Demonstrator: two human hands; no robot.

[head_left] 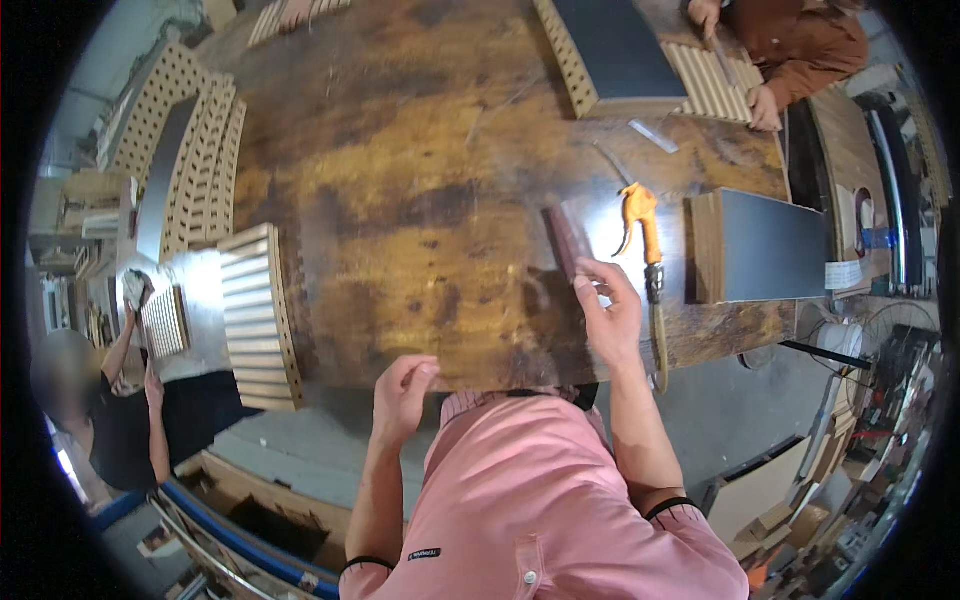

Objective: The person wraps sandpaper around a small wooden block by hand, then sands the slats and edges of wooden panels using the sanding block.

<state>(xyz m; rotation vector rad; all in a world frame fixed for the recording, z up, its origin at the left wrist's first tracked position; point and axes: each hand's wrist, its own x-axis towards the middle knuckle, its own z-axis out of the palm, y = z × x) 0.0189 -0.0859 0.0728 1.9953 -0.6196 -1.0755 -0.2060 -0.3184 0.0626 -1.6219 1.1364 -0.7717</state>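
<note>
My right hand (612, 318) is over the table near its front edge, the fingertips closed on the near end of a reddish-brown flat block (568, 238). The block is smeared by motion and points away from me; its exact kind cannot be made out. Just right of it lies an orange air blow gun (640, 215) with a thin metal nozzle and a yellowish hose (660, 345). My left hand (400, 395) hovers at the table's front edge, fingers curled together, with nothing visible in them.
A slatted wooden panel (260, 315) rests at the left, with stacked perforated panels (205, 165) behind it. Dark-topped blocks stand at the right (765, 247) and far side (615, 50). One person (810, 50) handles a slatted panel (710, 80) far right; another (120, 420) works at left.
</note>
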